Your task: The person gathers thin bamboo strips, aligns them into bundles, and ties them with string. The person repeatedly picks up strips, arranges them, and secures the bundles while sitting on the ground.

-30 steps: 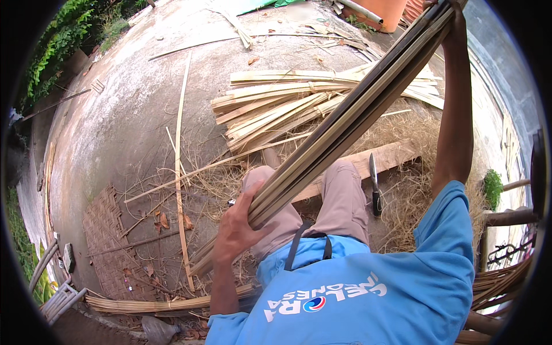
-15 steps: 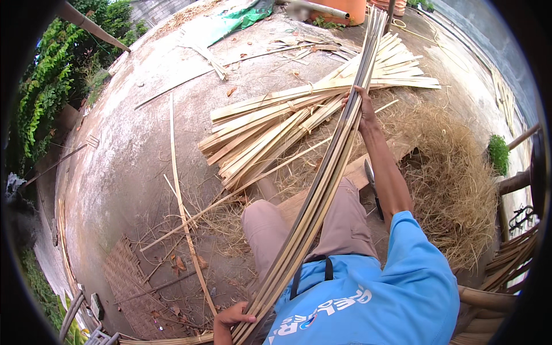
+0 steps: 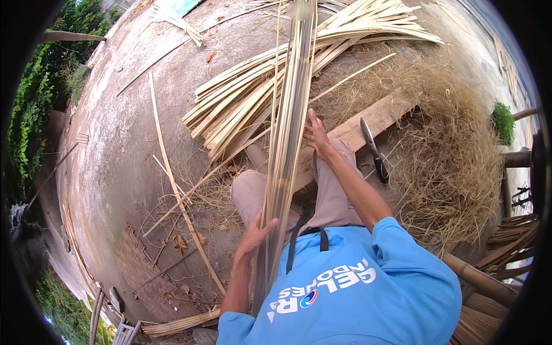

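Note:
A long bundle of thin bamboo strips (image 3: pixel 291 103) stands lengthwise before me, blurred by motion, running from beside my lap past the far edge of the view. My left hand (image 3: pixel 255 237) is on its near left side, thumb across the strips and the other fingers partly hidden behind them. At the bundle's right side, my right hand (image 3: pixel 318 137) has its fingers stretched apart; it grips nothing. A knife (image 3: pixel 374 150) with a black handle lies to the right of my legs, its blade against a wooden board (image 3: pixel 386 114).
Beyond my knees lies a fanned pile of pale bamboo strips (image 3: pixel 230 118). Curly shavings (image 3: pixel 454 167) heap up on the right. Loose long strips (image 3: pixel 167 158) and a woven mat (image 3: pixel 141 264) lie on the left. Bamboo poles (image 3: pixel 480 280) are close at my right.
The bundle has swung from a rightward slant to nearly straight ahead. My right hand has let go and come nearer; my left hand has moved up along the strips.

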Demonstrator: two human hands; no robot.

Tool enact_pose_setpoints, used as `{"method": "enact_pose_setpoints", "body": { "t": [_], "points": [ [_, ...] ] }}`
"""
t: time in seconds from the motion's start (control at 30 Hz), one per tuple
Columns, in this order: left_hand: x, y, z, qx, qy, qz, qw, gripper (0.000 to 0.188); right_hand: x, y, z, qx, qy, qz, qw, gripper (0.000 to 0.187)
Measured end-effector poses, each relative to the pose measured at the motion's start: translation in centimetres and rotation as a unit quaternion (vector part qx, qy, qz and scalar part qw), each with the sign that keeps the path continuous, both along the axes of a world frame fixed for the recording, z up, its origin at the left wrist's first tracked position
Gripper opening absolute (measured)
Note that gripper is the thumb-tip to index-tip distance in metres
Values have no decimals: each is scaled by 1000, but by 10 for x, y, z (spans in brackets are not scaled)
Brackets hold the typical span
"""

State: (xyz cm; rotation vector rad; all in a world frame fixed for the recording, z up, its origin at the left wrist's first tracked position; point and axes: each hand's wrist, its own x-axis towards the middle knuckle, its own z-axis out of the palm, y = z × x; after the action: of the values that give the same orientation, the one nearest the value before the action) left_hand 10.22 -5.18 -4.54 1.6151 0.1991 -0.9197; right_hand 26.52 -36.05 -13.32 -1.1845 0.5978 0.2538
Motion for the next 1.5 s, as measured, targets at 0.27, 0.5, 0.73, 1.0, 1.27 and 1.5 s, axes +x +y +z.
{"method": "enact_pose_setpoints", "body": {
  "t": [0.27,0.5,0.73,1.0,1.27,1.5],
  "points": [
    [-35,-14,-22,94,-243,158,952,62,-65,83,0,-45,-39,-29,998,108],
    [25,18,-14,77,-301,302,901,33,-66,103,-20,-164,0,-70,984,92],
    [174,119,-146,359,-325,254,837,32,-69,90,-15,-173,-20,-24,985,69],
    [200,158,-263,505,-287,22,813,52,-70,85,-15,-187,-29,2,982,66],
    [140,209,-190,389,-404,30,827,38,-71,86,2,-193,-5,-18,981,66],
    [-20,398,-39,590,-392,96,700,60,-69,83,-20,-201,-26,-19,979,69]
  ]
}}
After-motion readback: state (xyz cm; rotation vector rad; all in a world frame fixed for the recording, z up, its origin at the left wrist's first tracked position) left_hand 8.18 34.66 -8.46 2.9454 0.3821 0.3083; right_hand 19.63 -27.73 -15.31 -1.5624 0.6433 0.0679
